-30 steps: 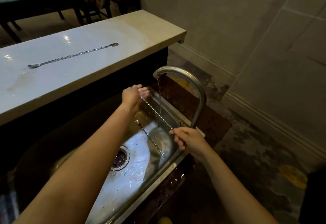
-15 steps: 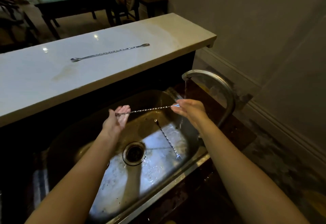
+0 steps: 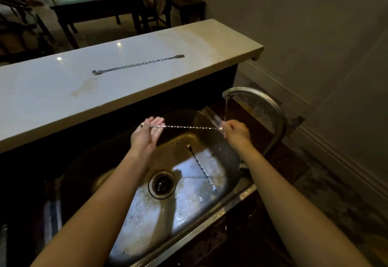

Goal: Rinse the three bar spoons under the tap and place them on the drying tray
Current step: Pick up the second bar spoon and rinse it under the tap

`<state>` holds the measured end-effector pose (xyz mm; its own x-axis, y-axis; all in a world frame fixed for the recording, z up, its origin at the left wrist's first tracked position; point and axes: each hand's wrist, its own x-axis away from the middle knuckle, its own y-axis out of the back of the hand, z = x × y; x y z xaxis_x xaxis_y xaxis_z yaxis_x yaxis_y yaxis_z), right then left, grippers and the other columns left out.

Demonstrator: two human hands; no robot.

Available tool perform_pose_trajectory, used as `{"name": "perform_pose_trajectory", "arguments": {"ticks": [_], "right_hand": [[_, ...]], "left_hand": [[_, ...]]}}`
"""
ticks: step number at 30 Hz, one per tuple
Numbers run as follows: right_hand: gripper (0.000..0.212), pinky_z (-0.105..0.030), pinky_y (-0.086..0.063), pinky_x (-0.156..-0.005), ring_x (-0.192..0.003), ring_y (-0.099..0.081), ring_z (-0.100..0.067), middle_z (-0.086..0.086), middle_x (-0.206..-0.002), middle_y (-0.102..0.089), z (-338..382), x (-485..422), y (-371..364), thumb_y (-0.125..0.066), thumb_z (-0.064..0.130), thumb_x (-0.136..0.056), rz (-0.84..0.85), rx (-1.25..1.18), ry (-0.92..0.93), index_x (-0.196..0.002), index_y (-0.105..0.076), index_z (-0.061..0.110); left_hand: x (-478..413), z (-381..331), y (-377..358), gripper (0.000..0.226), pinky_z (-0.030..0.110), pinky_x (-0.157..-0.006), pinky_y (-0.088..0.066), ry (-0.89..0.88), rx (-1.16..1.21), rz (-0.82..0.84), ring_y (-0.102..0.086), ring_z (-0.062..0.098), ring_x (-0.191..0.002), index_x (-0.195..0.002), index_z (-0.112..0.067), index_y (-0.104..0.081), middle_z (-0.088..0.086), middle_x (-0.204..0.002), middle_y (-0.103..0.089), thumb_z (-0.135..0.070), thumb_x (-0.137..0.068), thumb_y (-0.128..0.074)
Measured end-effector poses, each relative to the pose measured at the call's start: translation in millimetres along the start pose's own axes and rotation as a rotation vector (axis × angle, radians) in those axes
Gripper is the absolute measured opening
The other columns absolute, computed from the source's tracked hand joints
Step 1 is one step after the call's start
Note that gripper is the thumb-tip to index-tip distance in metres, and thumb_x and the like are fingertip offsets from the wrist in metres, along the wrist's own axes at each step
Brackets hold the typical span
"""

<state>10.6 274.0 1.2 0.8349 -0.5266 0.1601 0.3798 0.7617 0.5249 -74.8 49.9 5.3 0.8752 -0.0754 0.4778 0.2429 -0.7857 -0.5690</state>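
Observation:
I hold one long twisted bar spoon [image 3: 189, 127] level above the steel sink [image 3: 130, 224]. My right hand [image 3: 236, 130] pinches its right end, right under the thin stream from the curved tap [image 3: 270, 107]. The spoon's left end rests across the fingers of my left hand [image 3: 147, 135], palm up and fingers spread. A second bar spoon [image 3: 201, 168] lies slanted on the sink bottom, right of the drain [image 3: 162, 184]. A third bar spoon [image 3: 138, 64] lies flat on the white counter [image 3: 63, 98] behind the sink. No drying tray is in view.
The white counter's front edge overhangs the sink's far side. The tap arches over the sink's right end. A dark wooden ledge [image 3: 289, 157] and a wall with a baseboard stand to the right. Dark tables [image 3: 94, 12] and chairs stand beyond the counter.
The held spoon swung from a slant along the sink's right side to level across it. My right hand rose to the tap stream; my left hand moved left and turned palm up.

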Motion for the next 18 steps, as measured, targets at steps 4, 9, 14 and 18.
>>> {"name": "perform_pose_trajectory", "arguments": {"ticks": [4,9,14,18], "right_hand": [[0.012,-0.012,-0.038,-0.06,-0.073,-0.053,-0.011,0.0,-0.08,-0.058,-35,33,-4,-0.054,0.014,-0.092,0.136,0.075,0.127,-0.093,-0.064,0.007],[0.017,-0.03,-0.056,-0.074,-0.075,-0.066,-0.024,-0.018,-0.087,-0.072,-69,74,-20,-0.06,0.018,-0.089,0.174,0.158,-0.001,-0.094,-0.068,0.004],[0.022,-0.031,-0.049,-0.076,-0.092,-0.066,-0.029,-0.017,-0.098,-0.071,-77,86,-23,-0.05,0.02,-0.093,0.13,0.381,0.011,-0.097,-0.065,0.005],[0.022,-0.027,-0.046,-0.073,-0.094,-0.065,-0.029,-0.018,-0.098,-0.071,-86,86,-19,-0.05,0.019,-0.092,0.111,0.368,0.023,-0.097,-0.065,0.004]], "left_hand": [[-3,0,-37,0.035,0.03,-0.078,-0.056,-0.169,-0.232,0.08,-0.063,0.029,-0.102,-0.124,0.003,-0.045,0.02,-0.109,-0.062,-0.021,-0.103,-0.031],[20,25,-94,0.026,0.021,-0.059,-0.057,-0.305,-0.616,0.361,-0.066,0.012,-0.064,-0.117,-0.002,-0.054,0.009,-0.08,-0.063,-0.015,-0.099,-0.041],[47,64,-129,0.02,0.023,-0.058,-0.056,-0.267,-0.696,0.584,-0.063,0.013,-0.057,-0.112,-0.004,-0.053,0.011,-0.077,-0.06,-0.004,-0.098,-0.04],[53,75,-132,0.028,0.023,-0.056,-0.055,-0.294,-0.795,0.547,-0.062,0.014,-0.055,-0.111,-0.002,-0.053,0.01,-0.071,-0.062,-0.02,-0.101,-0.034]]}}
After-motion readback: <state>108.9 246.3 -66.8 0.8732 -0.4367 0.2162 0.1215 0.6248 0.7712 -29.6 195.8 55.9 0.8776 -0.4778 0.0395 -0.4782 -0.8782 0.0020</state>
